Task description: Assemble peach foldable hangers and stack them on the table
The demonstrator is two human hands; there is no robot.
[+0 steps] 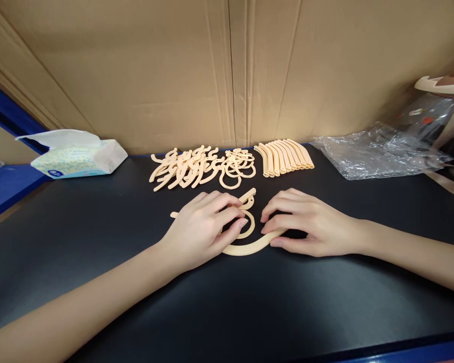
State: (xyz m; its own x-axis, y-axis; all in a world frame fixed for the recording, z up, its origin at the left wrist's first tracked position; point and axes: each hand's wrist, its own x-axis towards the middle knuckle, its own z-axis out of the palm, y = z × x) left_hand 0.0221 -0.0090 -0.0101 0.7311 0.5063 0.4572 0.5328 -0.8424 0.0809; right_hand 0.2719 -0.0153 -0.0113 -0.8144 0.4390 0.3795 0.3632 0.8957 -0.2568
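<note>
In the head view my left hand (208, 227) is curled over a small group of cream pieces on the black table. Its fingertips and thumb rest on a ring-shaped piece (250, 228) and a slim straight piece (250, 194) with a holed tab beside it. A rounded tip (174, 215) pokes out past the knuckles; the rest is hidden under the palm. Nearest me lies a long curved cream strip (245, 249). My right hand (306, 222) has bent fingers, and its thumb and fingers hold the right end of that strip.
Behind my hands lies a heap of curved cream pieces (189, 166), with cream rings (236, 169) beside it. A neat row of cream strips (283, 158) follows. Tissue pack (79, 156) stands left, clear plastic bag (382, 154) right. Cardboard (166, 75) walls the back.
</note>
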